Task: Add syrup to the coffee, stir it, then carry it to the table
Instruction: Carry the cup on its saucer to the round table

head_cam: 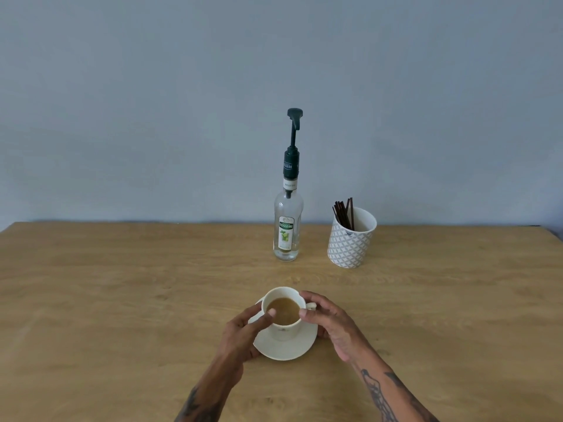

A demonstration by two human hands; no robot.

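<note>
A white cup of light brown coffee [284, 310] stands on a white saucer [286, 345] near the table's front middle. My left hand [243, 333] grips the saucer's left edge, its thumb resting against the cup's side. My right hand [327, 321] holds the saucer's right edge, fingers curled by the cup's handle. Behind the cup, a clear syrup bottle [288, 220] with a dark green pump stands upright. To the bottle's right is a patterned white cup [350, 239] holding several dark stir sticks [343, 212].
The wooden table [122, 300] runs wide to both sides and ends at a plain blue-grey wall behind the bottle. Both forearms reach in from the bottom edge of the view.
</note>
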